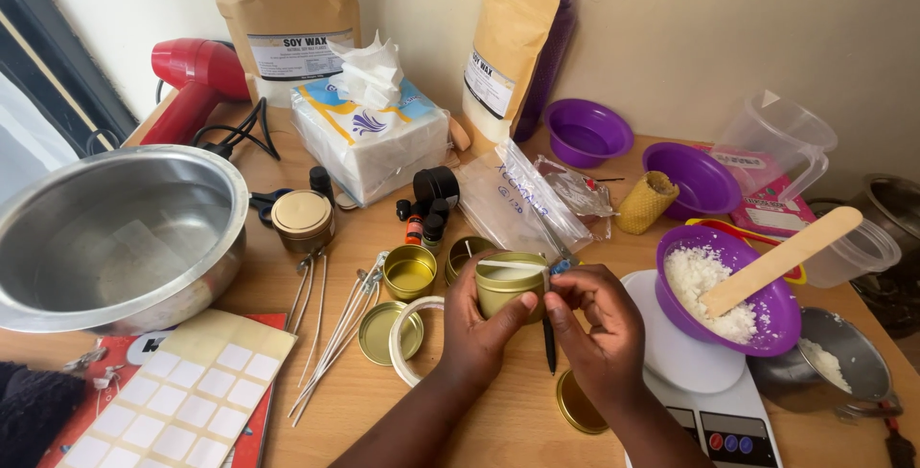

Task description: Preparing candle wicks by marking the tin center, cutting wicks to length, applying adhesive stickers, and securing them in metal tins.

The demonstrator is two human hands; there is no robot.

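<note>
Both hands meet on a gold tin [508,286] at table centre, slightly toward 6 o'clock. Left hand [476,319] wraps the tin's 9 o'clock side, thumb pressed to the wall, grasping it. Right hand [596,319] sits at the tin's 3 o'clock, fingertips pinching the end of a white strip [513,265] laid across the rim. Strip's long axis runs 9-to-3, straight between the hands; right hand is nearer its free end. A black pen [549,345] lies on the table between the wrists. Purple bowl [733,291] of white flakes at 3 o'clock on a scale [685,363], open tin [409,272] and wicks [340,329] at 9 o'clock, tissue box [369,137] at 12.
</note>
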